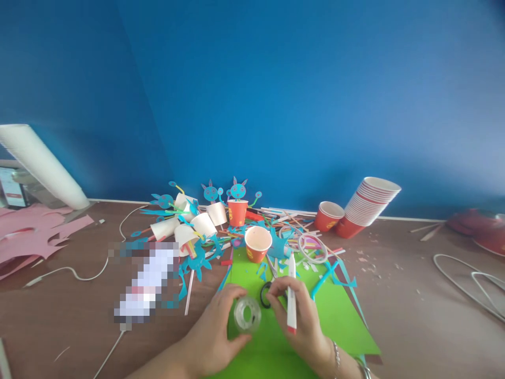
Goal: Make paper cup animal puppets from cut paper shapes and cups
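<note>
My left hand (pixel 221 329) is closed round the edge of a roll of clear tape (pixel 236 315), thumb below and fingers above. A white marker with a red end (pixel 291 305) is gripped in my right hand (pixel 302 316), its red end pointing down toward me. Close to my right fingertips lies a pair of scissors with a black handle (pixel 264 300); whether the fingers touch it I cannot tell. Under both hands is green paper (pixel 335 326). Just beyond them stands a red paper cup (pixel 257 254), and a bent blue straw (pixel 321 281) rests to the right.
Behind lie white cups (pixel 163 229), blue paper cutouts (pixel 199 263) and a cup with a blue paper animal (pixel 238 210). A leaning cup stack (pixel 371 202) and a white ring roll (pixel 313 248) are at right. A blurred phone (pixel 148 284) and pink paper (pixel 31 231) lie left.
</note>
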`<state>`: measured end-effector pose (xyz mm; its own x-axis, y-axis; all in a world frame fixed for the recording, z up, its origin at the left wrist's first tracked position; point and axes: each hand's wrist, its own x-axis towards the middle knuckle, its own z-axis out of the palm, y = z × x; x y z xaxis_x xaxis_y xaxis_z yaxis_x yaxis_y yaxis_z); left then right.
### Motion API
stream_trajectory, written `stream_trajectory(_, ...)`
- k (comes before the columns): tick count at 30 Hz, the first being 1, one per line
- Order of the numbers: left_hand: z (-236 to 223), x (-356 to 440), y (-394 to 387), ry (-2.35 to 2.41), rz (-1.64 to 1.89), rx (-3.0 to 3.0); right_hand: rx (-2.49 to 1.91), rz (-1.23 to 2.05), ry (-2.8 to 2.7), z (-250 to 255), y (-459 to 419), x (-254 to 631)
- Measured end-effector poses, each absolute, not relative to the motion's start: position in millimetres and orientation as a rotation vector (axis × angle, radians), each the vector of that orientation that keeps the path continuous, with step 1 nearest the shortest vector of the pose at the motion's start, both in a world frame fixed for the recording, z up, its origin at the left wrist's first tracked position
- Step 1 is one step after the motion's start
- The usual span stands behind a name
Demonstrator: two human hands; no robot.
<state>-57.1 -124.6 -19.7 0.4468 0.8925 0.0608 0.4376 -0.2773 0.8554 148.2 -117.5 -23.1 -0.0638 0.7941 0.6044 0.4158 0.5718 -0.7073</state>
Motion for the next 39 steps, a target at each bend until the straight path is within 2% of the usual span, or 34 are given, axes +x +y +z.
stream_trajectory(5,-11,-56,-130,1.064,0.494,2.078,-1.017,0.458,-1.713,-25,-116,151)
stream_trajectory(14,-5,-53,-129,1.225,0.409,2.079,-1.078,0.467,-1.753,-22,-117,152)
stream_trajectory(28,-5,-59,-130,1.208,0.449,2.174,-1.081,0.453,-1.784,-19,-117,152)
stream_trajectory(33,-5,-59,-141,1.188,0.454,2.579,-1.076,0.457,-1.782,-18,-116,153)
stream_trajectory(36,-15,-51,-158,1.137,0.276,2.915,-1.069,0.489,-1.767,-16,-116,152)
stream_trajectory(39,-26,-38,-176,1.423,0.016,3.022,-1.072,0.525,-1.757,-16,-116,152)
